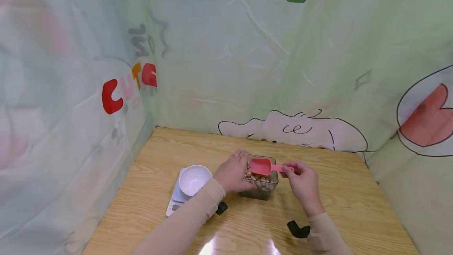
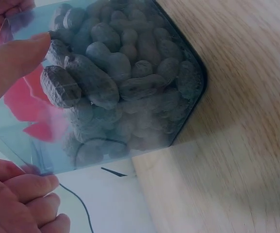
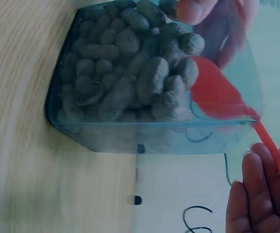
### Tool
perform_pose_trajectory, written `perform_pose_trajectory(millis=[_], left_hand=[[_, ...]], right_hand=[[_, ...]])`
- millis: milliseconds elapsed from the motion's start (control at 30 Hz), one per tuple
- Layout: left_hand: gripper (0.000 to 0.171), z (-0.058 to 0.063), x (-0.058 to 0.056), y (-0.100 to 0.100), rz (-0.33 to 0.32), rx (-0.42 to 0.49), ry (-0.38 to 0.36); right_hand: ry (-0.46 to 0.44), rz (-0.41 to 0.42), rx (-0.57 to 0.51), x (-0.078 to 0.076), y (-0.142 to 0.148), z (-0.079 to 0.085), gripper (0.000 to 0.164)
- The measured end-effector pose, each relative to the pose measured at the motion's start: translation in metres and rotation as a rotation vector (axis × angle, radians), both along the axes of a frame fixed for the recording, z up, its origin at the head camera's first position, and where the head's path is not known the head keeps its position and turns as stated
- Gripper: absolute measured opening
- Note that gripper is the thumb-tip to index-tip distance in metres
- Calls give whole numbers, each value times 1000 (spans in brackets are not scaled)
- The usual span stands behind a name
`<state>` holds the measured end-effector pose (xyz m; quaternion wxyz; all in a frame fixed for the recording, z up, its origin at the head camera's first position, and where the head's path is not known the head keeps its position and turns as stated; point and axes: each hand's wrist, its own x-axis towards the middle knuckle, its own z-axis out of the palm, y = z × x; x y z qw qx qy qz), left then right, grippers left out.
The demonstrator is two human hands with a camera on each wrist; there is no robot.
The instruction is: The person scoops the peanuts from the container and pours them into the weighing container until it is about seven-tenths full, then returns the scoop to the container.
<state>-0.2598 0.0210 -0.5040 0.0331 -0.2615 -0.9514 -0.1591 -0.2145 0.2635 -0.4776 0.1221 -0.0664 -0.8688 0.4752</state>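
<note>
A clear plastic container [image 1: 257, 195] of unshelled peanuts [image 3: 125, 87] stands on the table. My left hand [image 1: 232, 173] grips it by the left side, thumb [image 2: 21, 58] against the near wall and curled fingers at the far rim. Pinched by its thin handle in my right hand [image 1: 303, 182] is a pink-red scoop [image 1: 261, 166]. The scoop's bowl lies inside the container's top, over the peanuts, its pink inside showing bare in the head view. Through the clear wall, the right wrist view has the scoop's tip right at the upper peanuts.
Left of the container, a white bowl [image 1: 194, 179] sits on a white kitchen scale [image 1: 175, 204], partly behind my left forearm. A printed cloth [image 1: 226, 62] hangs round the back and sides of the wooden table [image 1: 339, 204].
</note>
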Motion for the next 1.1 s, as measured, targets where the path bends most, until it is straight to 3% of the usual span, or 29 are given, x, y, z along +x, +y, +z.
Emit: perform_pose_trajectory(millis=[267,533,667,833,933,1000,1100], left_hand=[[121,1,1,-1,5,-3,-9],[121,4,1,-4,6,7,-8],[121,3,0,-4,-2,9,-7],[123,3,3,-5,-16,-4,-15],[124,2,6,-5,-31,-10,-28],[123,3,6,-5,-33,-7,-26],[122,3,5,-6,-28,3,-15]], right_hand=[[109,-38,212,12,-5,16,9],[468,28,510,18,-18,24,4],[557,56,611,20,-24,26,5],[567,91,698,23,-30,22,7],[528,91,705,26,-32,20,7],[468,84,682,26,-32,21,4],[305,75,586,22,-30,26,5]])
